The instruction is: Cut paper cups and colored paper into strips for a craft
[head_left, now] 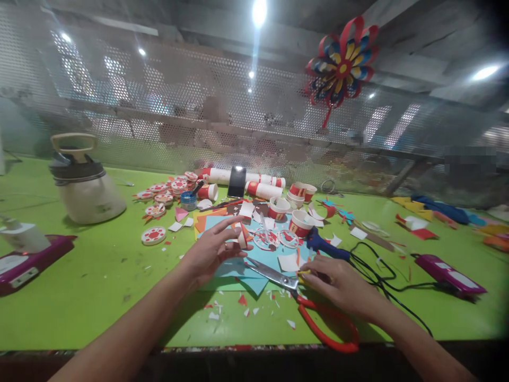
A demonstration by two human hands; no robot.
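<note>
My left hand (220, 245) is closed with thumb and fingers around a small curved white-and-red paper piece (242, 236), above light blue paper sheets (228, 269). My right hand (332, 277) pinches a small yellow piece (304, 272), partly hidden by the fingers. Just beneath my right hand lie large scissors (276, 276) with red handles, their tips pointing toward my left hand. Round white discs with red patterns (267, 240) rest on the sheets beyond the hands. A blue glue gun (328, 247) lies behind my right hand.
Cut paper cups (301, 223) stand beyond the hands, with stacked cups (264, 189) lying behind. Decorated discs (178, 184) pile up left of them, near a blue-lidded jar (188, 200). A large jug (85, 185) and purple power strip (34, 262) stand left. Black cable (384, 281) runs right.
</note>
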